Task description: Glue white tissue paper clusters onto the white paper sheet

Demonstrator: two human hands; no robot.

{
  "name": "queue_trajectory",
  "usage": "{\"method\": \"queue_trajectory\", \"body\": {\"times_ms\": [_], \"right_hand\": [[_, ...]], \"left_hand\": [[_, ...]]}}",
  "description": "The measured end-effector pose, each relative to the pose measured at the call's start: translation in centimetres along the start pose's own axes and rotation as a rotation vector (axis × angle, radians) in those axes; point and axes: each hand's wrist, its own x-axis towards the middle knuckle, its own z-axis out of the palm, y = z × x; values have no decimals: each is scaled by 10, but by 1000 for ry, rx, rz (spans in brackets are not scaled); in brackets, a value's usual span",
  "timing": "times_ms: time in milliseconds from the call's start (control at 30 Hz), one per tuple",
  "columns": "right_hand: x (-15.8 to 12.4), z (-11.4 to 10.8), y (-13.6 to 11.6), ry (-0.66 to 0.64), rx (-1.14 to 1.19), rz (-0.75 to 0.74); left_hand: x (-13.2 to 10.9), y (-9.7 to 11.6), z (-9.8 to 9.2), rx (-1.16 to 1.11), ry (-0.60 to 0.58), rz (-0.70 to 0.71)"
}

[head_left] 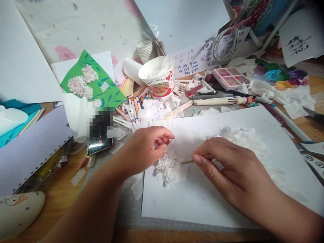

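My left hand [148, 146] is closed in a pinch over the left part of a white sheet [164, 206]. A thin, pale piece of paper [170, 145] shows at its fingertips. Right below them a cluster of crumpled white paper bits [168, 170] stands up from the sheet. My right hand [227, 165] pinches a thin stick [187, 162], its tip pointing left toward that cluster; the fingers hide the rest of the stick. Behind the right hand, a larger patch of ruffled white paper [246, 138] covers part of the sheet.
A noodle cup [158, 79] stands behind, among markers and paper scraps [157, 108]. A green card with paper blossoms [86, 81] leans at the back left, near a phone [100, 145]. Pens [220, 100], a pink palette case [230, 78] and paint blobs [275, 75] lie right.
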Motion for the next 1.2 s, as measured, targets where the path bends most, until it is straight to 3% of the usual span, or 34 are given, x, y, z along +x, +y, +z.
{"method": "queue_trajectory", "body": {"times_ms": [467,600,833,933,1100,1200], "right_hand": [[1,1,2,42,-56,-14],[0,0,2,57,-52,-10],[0,-2,1,124,-32,5],[-1,-4,-1,190,-15,28],[-4,-6,-3,297,-8,85],[-2,-5,-3,259,-12,79]], "left_hand": [[-3,6,-4,113,-109,75],[-2,5,-4,164,-113,125],[-3,3,-6,177,-51,85],[-5,8,-7,170,-32,153],[-7,15,-7,140,-234,309],[-7,14,-7,147,-248,309]]}}
